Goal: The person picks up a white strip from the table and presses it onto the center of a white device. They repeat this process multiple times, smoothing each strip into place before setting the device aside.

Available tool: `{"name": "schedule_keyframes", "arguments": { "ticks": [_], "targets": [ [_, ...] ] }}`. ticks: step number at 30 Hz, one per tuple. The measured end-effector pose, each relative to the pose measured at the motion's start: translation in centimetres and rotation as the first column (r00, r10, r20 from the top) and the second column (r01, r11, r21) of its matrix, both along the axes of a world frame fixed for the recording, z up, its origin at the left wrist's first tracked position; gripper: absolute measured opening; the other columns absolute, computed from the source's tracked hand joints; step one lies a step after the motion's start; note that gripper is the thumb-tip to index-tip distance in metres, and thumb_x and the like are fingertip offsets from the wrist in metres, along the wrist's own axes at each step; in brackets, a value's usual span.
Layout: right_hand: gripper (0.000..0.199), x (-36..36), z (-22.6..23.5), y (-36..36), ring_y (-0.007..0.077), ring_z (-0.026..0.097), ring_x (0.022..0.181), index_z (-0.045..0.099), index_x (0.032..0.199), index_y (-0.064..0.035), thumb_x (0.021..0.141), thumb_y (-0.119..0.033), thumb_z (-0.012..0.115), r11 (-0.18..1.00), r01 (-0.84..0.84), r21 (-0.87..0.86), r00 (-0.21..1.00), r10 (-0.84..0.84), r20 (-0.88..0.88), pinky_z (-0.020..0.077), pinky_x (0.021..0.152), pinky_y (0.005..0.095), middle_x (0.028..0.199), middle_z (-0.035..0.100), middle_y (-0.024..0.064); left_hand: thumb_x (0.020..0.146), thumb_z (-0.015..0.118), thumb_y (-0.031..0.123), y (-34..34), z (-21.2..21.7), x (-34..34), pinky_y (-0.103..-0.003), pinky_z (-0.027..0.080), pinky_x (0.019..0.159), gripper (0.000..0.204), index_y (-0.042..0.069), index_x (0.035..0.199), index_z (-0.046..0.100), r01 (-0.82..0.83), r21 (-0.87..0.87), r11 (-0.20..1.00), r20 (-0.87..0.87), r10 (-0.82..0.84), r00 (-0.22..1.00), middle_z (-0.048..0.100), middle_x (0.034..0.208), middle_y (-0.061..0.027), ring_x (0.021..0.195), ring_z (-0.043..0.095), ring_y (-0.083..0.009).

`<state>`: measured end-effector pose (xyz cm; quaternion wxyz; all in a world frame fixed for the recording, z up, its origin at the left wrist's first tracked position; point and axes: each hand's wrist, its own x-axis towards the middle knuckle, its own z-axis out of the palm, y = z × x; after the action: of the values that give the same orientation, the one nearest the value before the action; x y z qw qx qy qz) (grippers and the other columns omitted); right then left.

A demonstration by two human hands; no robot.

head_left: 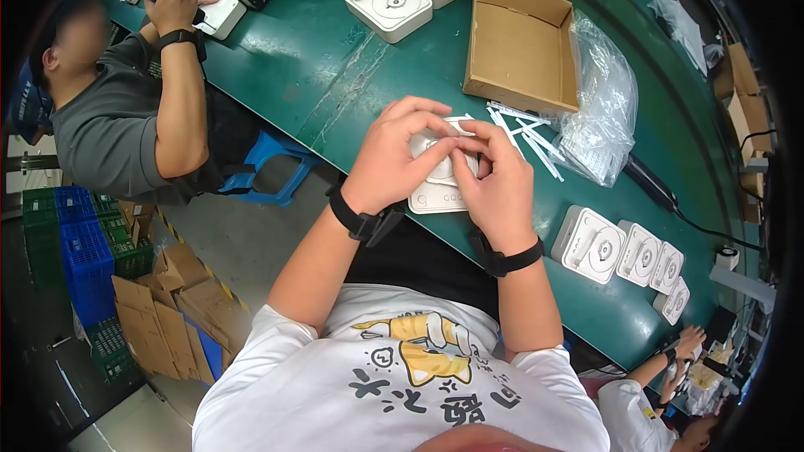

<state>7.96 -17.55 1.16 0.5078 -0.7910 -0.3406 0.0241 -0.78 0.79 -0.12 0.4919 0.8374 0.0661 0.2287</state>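
Note:
At the table edge in front of me, a white box-shaped device (435, 199) lies partly under my hands. Above it is a white curved piece (442, 171), mostly covered by my fingers, so its kind is unclear. My left hand (400, 149) curls round this piece from the left, thumb and fingers pinched near its top. From the right, my right hand (500, 174) closes on it, its thumb and fingertips meeting those of the left. Just beyond my right hand, several thin white strips (529, 136) lie scattered.
An open cardboard box (521, 46) and a clear plastic bag (599, 105) lie beyond the strips. Right of them is a black corded tool (651, 184). White devices stand at the right (590, 244) and far side (388, 5). A co-worker (126, 109) sits left; another (645, 410) works lower right.

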Motion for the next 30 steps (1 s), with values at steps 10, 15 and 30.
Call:
{"name": "schedule_keyframes", "arguments": {
  "ticks": [10, 15, 30],
  "targets": [
    [0.027, 0.6, -0.5, 0.2, 0.0157, 0.066, 0.072, 0.084, 0.125, -0.0075, 0.099, -0.001, 0.087, 0.997, -0.073, 0.005, 0.992, 0.072, 0.106, 0.0523, 0.065, 0.0313, 0.102, 0.087, 0.0046, 0.097, 0.096, 0.009, 0.5, -0.9, -1.0, -0.039, 0.066, 0.094, 0.015, 0.003, 0.110, 0.089, -0.152, -0.032, 0.988, 0.050, 0.154, 0.987, 0.086, 0.129, -0.0171, 0.111, 0.085, -0.0292],
    [0.032, 0.3, 0.1, 0.1, 0.0264, 0.075, 0.087, 0.087, 0.124, -0.0094, 0.096, 0.005, 0.080, 0.991, -0.094, -0.093, 0.957, 0.116, 0.265, 0.0598, 0.079, 0.0398, 0.104, 0.084, 0.0068, 0.098, 0.095, 0.008, 1.0, -1.3, -2.6, -0.040, 0.066, 0.096, 0.014, 0.002, 0.109, 0.088, -0.167, -0.011, 0.986, 0.078, 0.167, 0.983, 0.086, 0.136, -0.0187, 0.114, 0.084, -0.0312],
    [0.036, -0.4, 1.3, 0.5, 0.0315, 0.078, 0.104, 0.088, 0.128, -0.0109, 0.095, 0.002, 0.080, 0.950, -0.130, -0.282, 0.899, 0.233, 0.370, 0.0612, 0.094, 0.0457, 0.112, 0.080, 0.0044, 0.093, 0.099, 0.016, 0.4, -0.8, -5.3, -0.051, 0.052, 0.129, 0.039, 0.004, 0.126, 0.083, -0.026, 0.081, 0.996, 0.080, 0.019, 0.997, 0.080, 0.155, -0.0178, 0.156, 0.067, -0.0410]
  ]
}}
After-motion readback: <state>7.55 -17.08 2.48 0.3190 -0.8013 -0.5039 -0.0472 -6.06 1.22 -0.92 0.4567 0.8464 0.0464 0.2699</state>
